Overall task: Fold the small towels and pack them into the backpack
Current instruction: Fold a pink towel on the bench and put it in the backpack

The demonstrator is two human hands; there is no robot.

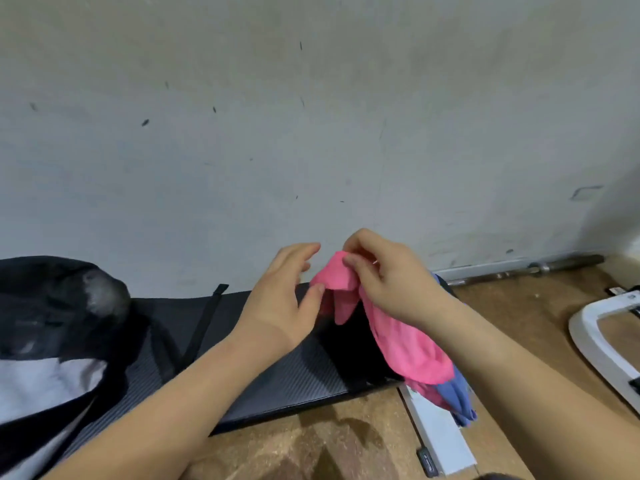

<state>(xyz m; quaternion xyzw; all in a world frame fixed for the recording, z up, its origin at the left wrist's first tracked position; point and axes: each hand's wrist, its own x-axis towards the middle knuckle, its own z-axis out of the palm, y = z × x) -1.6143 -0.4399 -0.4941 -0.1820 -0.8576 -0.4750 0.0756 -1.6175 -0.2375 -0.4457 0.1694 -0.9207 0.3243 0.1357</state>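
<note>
Pinching a pink towel (408, 341), right fingers (360, 241) hover over the black mat (294, 375); left fingers (303, 250) spread.

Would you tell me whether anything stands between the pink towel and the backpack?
Only the person's own left hand, open beside the pink towel that the right hand pinches; past it, the dark mat runs to the backpack.

No legible txt, nos. or logos anywhere. Small dark tag (427, 460) on the floor by the white strip (440, 436) has pale marks, too blurry to read (same w/ a grey speck on the white frame (588, 344), far right edge). Towel (408, 344): plain pink, no readable print.
</note>
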